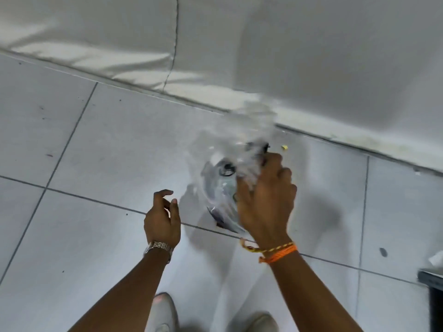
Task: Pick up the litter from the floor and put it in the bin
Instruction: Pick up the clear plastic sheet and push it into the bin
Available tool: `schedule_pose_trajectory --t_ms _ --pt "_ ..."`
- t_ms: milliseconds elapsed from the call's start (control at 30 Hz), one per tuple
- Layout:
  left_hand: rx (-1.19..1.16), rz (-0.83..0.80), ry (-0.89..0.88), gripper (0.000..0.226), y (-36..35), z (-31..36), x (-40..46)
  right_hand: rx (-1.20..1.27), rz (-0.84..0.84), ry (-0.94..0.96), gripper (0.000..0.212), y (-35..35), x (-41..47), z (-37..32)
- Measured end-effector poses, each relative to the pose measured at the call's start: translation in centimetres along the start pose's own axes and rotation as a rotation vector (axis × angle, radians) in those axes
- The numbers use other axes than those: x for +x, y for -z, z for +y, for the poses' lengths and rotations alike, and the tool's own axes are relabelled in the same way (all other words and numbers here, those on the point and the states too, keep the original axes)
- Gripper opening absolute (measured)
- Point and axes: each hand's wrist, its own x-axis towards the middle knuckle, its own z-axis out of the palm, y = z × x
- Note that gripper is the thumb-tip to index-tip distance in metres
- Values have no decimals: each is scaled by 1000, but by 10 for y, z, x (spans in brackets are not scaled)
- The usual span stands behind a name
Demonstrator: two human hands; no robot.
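Note:
My right hand [265, 200] is closed on a crumpled clear plastic wrapper [225, 183] with dark printing, held above the pale tiled floor [107, 152]; the wrapper's upper part is motion-blurred. To its left, my left hand [163, 219] hangs with fingers apart and loosely curled, holding nothing, a metal watch on its wrist. An orange band circles my right wrist. A tiny yellow scrap [284, 147] lies on the tiles near the wall. A dark bin [432, 291] shows only partly at the right edge.
A white wall [311, 56] with a vertical crack runs diagonally across the top, meeting the floor along a grimy edge. My two pale shoes [165, 312] stand at the bottom. A dark spot [383, 252] marks a tile at right.

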Motion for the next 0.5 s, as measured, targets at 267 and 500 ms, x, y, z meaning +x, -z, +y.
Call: schedule_pose_trajectory --t_ms 267,500 --pt "-3 8 -58 18 -31 29 -22 -95 -98 10 77 -44 18 86" --pt "138 -49 -32 19 -12 -13 -49 -258 -803 -117 99 -107 29 88"
